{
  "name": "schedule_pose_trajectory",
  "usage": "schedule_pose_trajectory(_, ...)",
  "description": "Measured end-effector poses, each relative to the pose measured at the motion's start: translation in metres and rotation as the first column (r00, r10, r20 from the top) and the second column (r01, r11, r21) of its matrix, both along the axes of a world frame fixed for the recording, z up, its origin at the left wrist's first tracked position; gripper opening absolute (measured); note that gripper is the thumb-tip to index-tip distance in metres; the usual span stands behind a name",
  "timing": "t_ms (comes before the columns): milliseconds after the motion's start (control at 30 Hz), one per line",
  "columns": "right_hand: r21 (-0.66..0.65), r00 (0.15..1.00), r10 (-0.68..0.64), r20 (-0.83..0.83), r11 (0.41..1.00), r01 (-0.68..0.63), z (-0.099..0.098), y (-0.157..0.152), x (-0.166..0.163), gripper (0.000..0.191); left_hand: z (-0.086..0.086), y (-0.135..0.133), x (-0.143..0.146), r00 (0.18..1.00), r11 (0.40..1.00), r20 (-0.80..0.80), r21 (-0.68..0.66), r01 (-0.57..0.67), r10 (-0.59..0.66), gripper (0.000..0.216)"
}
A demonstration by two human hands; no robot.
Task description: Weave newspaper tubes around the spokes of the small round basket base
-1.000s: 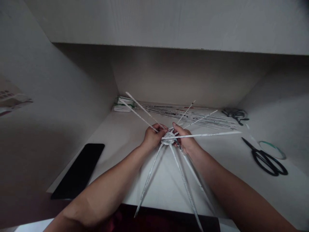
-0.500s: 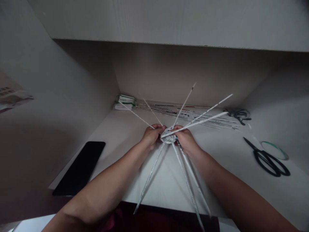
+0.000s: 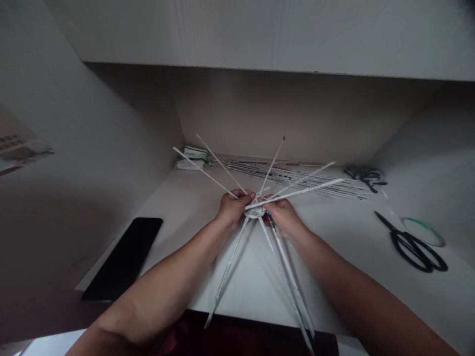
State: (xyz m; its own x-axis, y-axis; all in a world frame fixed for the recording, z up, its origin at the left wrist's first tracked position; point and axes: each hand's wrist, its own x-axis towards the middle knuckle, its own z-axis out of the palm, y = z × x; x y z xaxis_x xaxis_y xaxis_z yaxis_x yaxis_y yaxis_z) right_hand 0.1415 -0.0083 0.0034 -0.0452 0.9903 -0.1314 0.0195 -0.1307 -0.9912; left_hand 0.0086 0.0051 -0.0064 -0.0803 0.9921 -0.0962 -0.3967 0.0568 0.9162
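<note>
A round woven paper disc sits between the person's hands, above the tabletop. The left hand's grip is closed on its left edge, the right hand's on its right. Its sticks fan out: some away from the person, others toward the tabletop's near edge. One thick stick crosses the disc, its long axis running right and slightly away. Behind lie loose sticks and a white packet; scissors lie well right, a black slab left.
</note>
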Motion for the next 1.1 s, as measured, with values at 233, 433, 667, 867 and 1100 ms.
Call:
schedule_pose_trajectory(233, 0.152, 0.997, 0.026, 0.068, 0.988, -0.036, -0.003, 0.006, 0.008, 0.017, 0.002, 0.001, -0.005, 0.989, 0.989, -0.023, -0.044, 0.143, -0.144, 0.036)
schedule_pose_trajectory(433, 0.196, 0.984, 0.03, 0.174, 0.979, -0.064, -0.006, 0.01, 0.014, 0.013, 0.001, 0.003, -0.009, 0.975, 0.974, -0.054, -0.076, 0.213, -0.217, 0.039)
schedule_pose_trajectory(667, 0.177, 0.979, 0.023, 0.2, 0.982, -0.059, 0.004, 0.007, 0.016, 0.017, 0.003, 0.001, -0.007, 0.975, 0.978, -0.074, -0.016, 0.21, -0.21, 0.038)
schedule_pose_trajectory(867, 0.151, 0.974, 0.026, 0.224, 0.987, -0.061, 0.009, 0.005, 0.013, 0.017, 0.004, 0.0, -0.005, 0.972, 0.978, -0.115, 0.002, 0.208, -0.206, 0.036)
schedule_pose_trajectory(1100, 0.127, 0.997, -0.027, 0.078, 0.992, 0.017, 0.002, 0.005, 0.007, 0.024, 0.002, -0.003, 0.0, 0.971, 0.988, -0.219, 0.105, 0.117, -0.092, 0.023)
